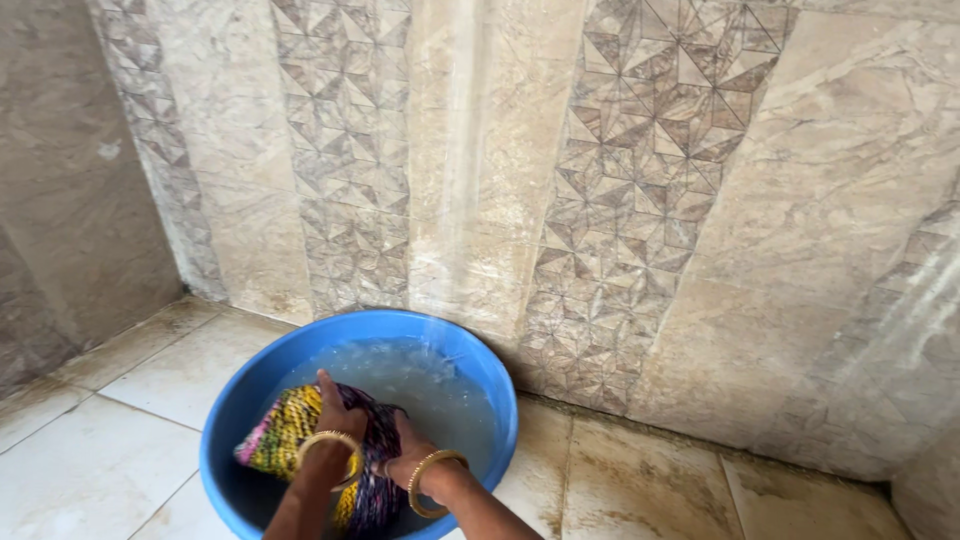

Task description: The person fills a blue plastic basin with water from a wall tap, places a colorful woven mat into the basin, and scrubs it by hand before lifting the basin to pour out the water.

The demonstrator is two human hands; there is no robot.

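Two hands: left (335, 412) and right (410, 455), fingers curled, gripping cloth
Cloth (285, 425): multicoloured, wet, lower centre, inside tub
Tub (480, 372): blue, soapy water, on floor by tiled wall (640, 200)

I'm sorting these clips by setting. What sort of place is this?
Probably a tiled bathroom or wash area at home. The wall has patterned stone-look tiles, the floor is tiled too, and both hands press a multicoloured cloth in a blue tub of water.

I see the tiled wall (640, 200) standing just behind the blue basin (480, 370), blocking reach there. Bare floor tiles (120, 440) left and right leave my hands room.
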